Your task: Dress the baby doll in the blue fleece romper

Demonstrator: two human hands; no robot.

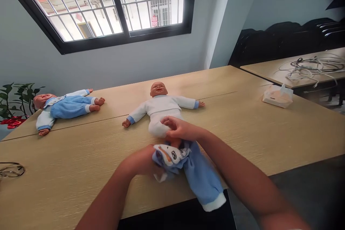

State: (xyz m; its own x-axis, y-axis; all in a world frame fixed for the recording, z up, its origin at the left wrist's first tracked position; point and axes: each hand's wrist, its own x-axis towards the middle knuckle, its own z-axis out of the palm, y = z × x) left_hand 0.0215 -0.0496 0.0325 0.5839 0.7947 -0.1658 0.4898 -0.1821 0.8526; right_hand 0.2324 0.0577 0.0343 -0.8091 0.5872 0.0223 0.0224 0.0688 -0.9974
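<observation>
A baby doll (159,111) in a white long-sleeved top with blue cuffs lies on its back on the table, head away from me. Blue doll trousers (201,174) with white cuffs and a printed cartoon face at the top are bunched around its lower legs, one trouser leg hanging toward the table's front edge. My left hand (144,160), partly blurred, is closed on the trousers' bunched top; its fingertips are hidden under the fabric. Over the doll's lower body, my right hand (182,129) has its fingers curled around a leg, near the white cloth at the hips.
A second doll (71,106) in blue and white lies at the left beside a potted plant (20,100). Glasses (12,169) rest at the left edge. A tissue pack (277,96) stands at right; cables (312,66) lie on another table. Something black (178,215) is at the front edge.
</observation>
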